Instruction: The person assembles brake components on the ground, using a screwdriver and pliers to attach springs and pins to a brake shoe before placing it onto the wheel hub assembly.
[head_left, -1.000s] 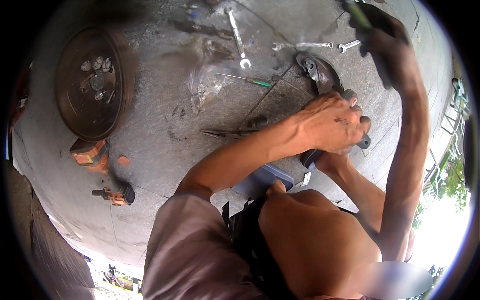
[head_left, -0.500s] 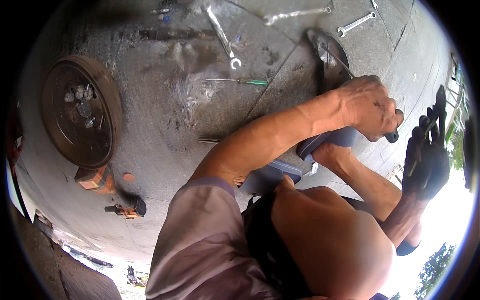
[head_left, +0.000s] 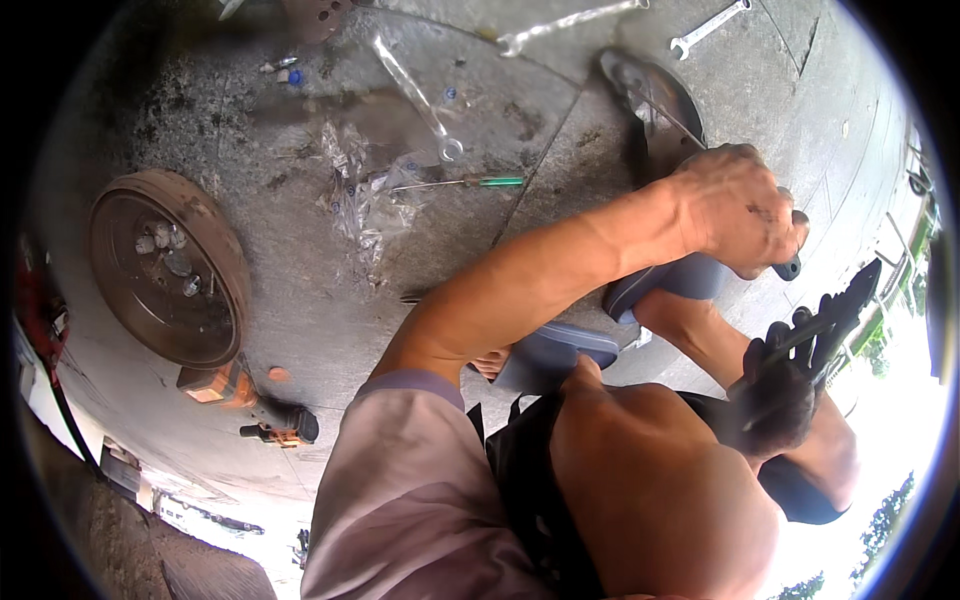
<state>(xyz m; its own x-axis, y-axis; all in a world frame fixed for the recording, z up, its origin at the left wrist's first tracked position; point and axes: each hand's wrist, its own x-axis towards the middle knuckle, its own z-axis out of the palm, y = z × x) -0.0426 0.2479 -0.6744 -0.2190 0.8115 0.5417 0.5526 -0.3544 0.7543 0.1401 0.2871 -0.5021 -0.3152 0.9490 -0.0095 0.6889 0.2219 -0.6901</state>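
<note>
My left hand [head_left: 745, 210] is bare and closed round the dark handle of a screwdriver-like tool [head_left: 672, 122]. The handle's end pokes out below the fist, and the thin shaft runs up and left across a dark curved metal part [head_left: 685, 100] on the ground. Whether the tip touches that part I cannot tell. My right hand [head_left: 775, 405], in a black glove, is near my raised knee, gripping a dark pointed tool [head_left: 845, 300] that looks like pliers. Its details are blurred.
A rusty round metal pan [head_left: 240, 270] holds several nuts. Below it lies an orange and black power tool [head_left: 285, 425]. A green-handled screwdriver [head_left: 500, 181], crumpled clear plastic [head_left: 365, 215], a wrench [head_left: 415, 95], a longer wrench [head_left: 570, 25] and a smaller one [head_left: 710, 28] lie around.
My right hand has moved down and left with its tool, which now tilts more. My left hand keeps its grip, nearly still. The ground items have shifted slightly in view.
</note>
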